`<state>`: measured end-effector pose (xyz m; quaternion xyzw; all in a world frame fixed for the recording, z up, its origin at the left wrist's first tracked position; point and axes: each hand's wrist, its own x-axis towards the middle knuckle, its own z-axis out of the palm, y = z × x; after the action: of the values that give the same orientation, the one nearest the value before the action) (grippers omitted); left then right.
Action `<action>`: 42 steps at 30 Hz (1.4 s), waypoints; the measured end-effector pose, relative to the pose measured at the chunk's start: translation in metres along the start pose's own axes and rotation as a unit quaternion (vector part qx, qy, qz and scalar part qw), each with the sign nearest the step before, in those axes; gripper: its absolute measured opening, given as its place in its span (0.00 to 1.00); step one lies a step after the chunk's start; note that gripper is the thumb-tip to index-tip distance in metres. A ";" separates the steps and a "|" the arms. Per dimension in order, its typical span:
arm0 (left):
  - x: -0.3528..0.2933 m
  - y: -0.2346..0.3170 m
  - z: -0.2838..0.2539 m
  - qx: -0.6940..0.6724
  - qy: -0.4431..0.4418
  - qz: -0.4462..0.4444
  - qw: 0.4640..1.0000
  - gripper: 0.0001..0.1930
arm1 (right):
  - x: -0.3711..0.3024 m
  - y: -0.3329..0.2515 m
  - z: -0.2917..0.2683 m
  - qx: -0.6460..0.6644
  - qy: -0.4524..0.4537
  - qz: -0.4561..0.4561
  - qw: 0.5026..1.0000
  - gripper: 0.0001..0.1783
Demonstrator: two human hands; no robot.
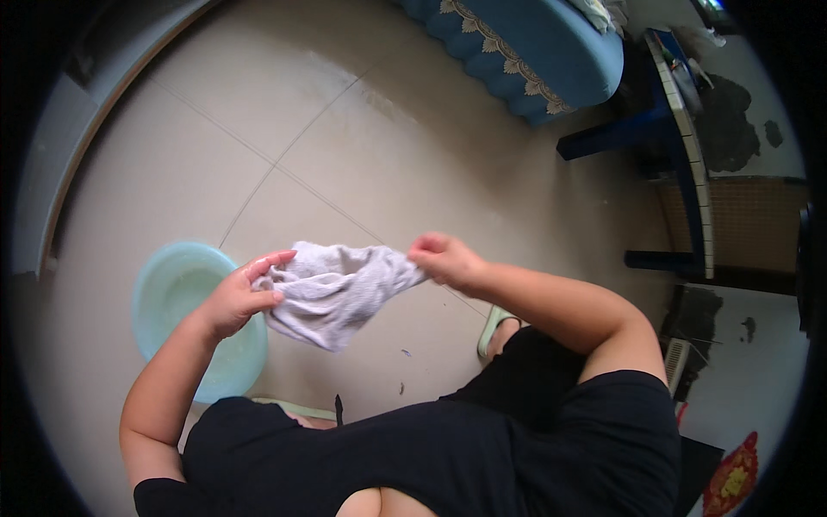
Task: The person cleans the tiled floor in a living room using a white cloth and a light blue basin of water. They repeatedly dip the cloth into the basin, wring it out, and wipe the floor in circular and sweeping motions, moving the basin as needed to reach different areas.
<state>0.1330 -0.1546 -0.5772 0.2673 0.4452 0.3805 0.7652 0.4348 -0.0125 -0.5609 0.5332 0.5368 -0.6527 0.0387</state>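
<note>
A pale, greyish-white cloth (332, 293) hangs stretched between my two hands above the tiled floor. My left hand (237, 297) grips its left end, with the thumb and fingers closing on the folds from either side. At the other end, my right hand (444, 260) pinches a gathered corner, the fingers curled tight. The cloth's middle sags in loose creases. Just left of the cloth and partly behind my left hand and forearm stands a light-blue plastic basin (151, 297). What lies inside the basin is hard to make out.
A blue-covered piece of furniture with lace trim (517, 65) stands at the far right. Beside it is a table with dark-blue legs (616, 133). Along the left runs a brown-edged ledge (103, 129). My foot in a pale-green slipper (493, 332) rests on the floor (284, 112).
</note>
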 end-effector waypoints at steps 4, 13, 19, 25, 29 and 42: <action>0.050 0.017 0.058 0.117 0.005 0.053 0.992 0.35 | 0.010 0.041 -0.138 -0.033 0.159 -0.232 0.959 0.12; 0.179 -0.072 0.165 0.281 0.164 -0.070 0.943 0.34 | -0.001 0.193 -0.329 -0.628 0.012 -0.064 0.775 0.16; 0.212 -0.119 0.229 0.279 0.225 -0.150 0.921 0.28 | 0.083 0.186 -0.289 -0.566 0.088 -0.209 0.793 0.39; 0.227 -0.148 0.253 0.250 0.228 -0.231 0.913 0.26 | 0.192 0.190 -0.232 -0.549 -0.114 -0.527 0.638 0.37; 0.254 -0.137 0.281 0.296 0.213 -0.241 0.899 0.25 | 0.264 0.123 -0.212 -0.528 -0.106 -0.580 0.611 0.34; 0.281 -0.117 0.268 0.306 0.262 -0.234 0.885 0.23 | 0.249 0.222 -0.527 -0.492 0.501 -0.047 0.711 0.33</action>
<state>0.4987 -0.0095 -0.6751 0.2668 0.7736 0.0917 0.5674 0.8110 0.4149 -0.8141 0.6615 0.7470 0.0654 -0.0093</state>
